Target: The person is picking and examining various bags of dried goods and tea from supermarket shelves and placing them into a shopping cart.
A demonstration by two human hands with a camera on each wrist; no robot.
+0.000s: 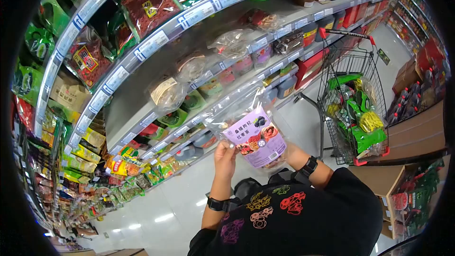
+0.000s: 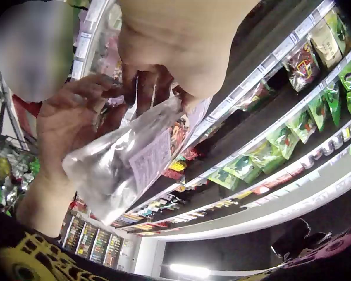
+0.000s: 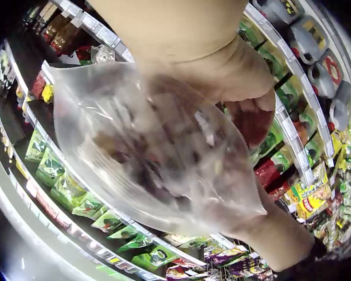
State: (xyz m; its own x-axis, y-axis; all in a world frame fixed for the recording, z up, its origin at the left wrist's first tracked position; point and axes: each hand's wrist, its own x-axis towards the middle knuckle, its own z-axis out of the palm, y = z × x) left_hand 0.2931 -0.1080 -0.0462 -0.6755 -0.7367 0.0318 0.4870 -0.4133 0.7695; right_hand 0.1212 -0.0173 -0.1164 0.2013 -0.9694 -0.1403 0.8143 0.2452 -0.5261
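A clear pouch with a purple printed label is held up in front of the chest in the head view, label towards the face. The left hand pinches its left edge, thumb on the front. At the lower right edge the right hand grips it, its fingers mostly hidden behind the pouch. The left wrist view shows the pouch from the side, between the left hand and the right hand. Dark pieces show through the clear back of the pouch below the right hand.
Long curved shelves of bagged goods run along the left and top. A wire shopping cart holding green and yellow packages stands at the right, near a cardboard display. Shiny floor shows below the shelves.
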